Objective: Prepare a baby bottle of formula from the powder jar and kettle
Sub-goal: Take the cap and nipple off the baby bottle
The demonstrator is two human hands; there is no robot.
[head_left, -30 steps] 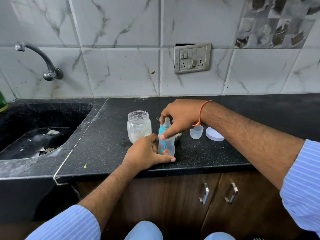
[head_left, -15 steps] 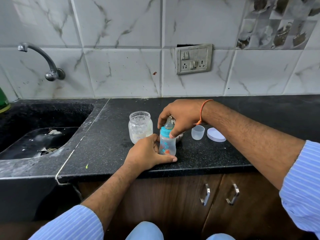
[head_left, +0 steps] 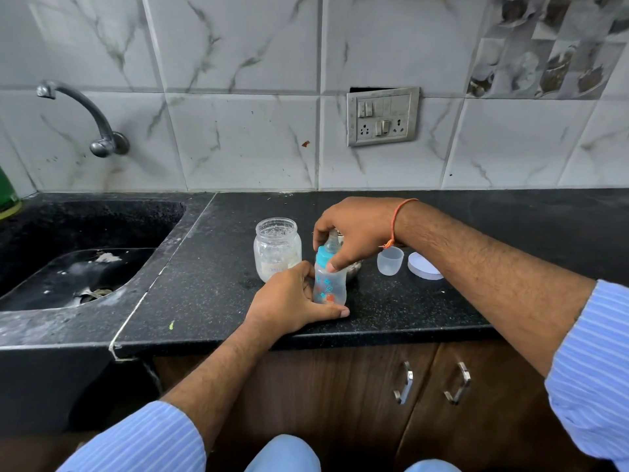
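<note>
The step in hand looks like screwing the teal collar and teat onto the baby bottle (head_left: pixel 329 284): the left hand (head_left: pixel 292 301) should keep its fingers and thumb curled firmly round the bottle's base so it cannot spin on the black counter (head_left: pixel 211 287), while the right hand (head_left: pixel 354 229), its fingertips pinched round the collar, turns squarely to avoid cross-threading. The bottle stands upright near the counter's front edge, just beside the open powder jar (head_left: pixel 277 248); it is translucent with orange and blue prints, its contents unclear.
</note>
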